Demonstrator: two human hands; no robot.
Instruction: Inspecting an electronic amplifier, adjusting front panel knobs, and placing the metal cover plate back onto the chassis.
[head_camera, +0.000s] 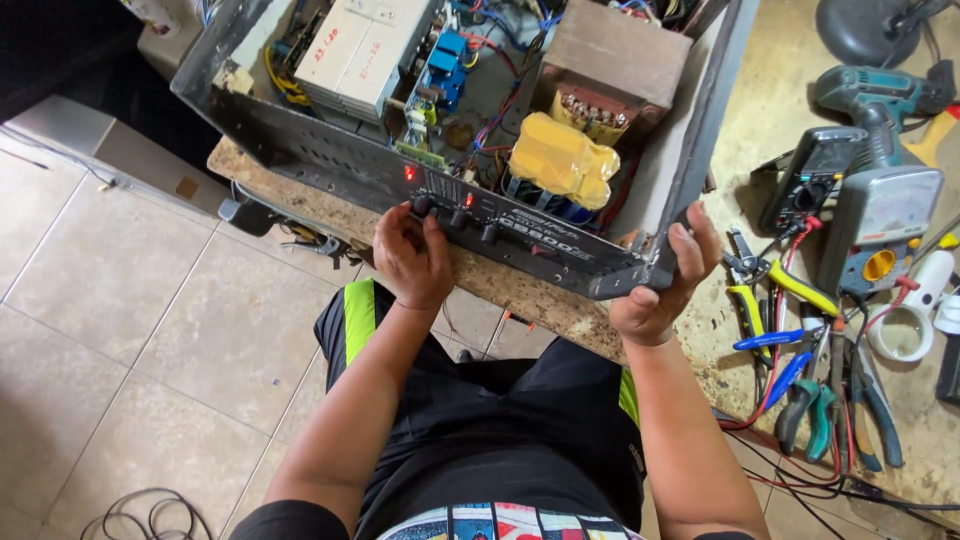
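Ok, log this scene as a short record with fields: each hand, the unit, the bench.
left hand: fingers on a black knob of the front panel
right hand: grips the panel's right corner
unit: open amplifier chassis, lid off, two red lights lit, yellow-wrapped part inside
bench: speckled stone top
beside unit: multimeter, cordless drill, pliers

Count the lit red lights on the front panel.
2. One red light sits above the left hand, which is on the knobs; the other is just to its right on the front panel. More may be hidden by the hands.
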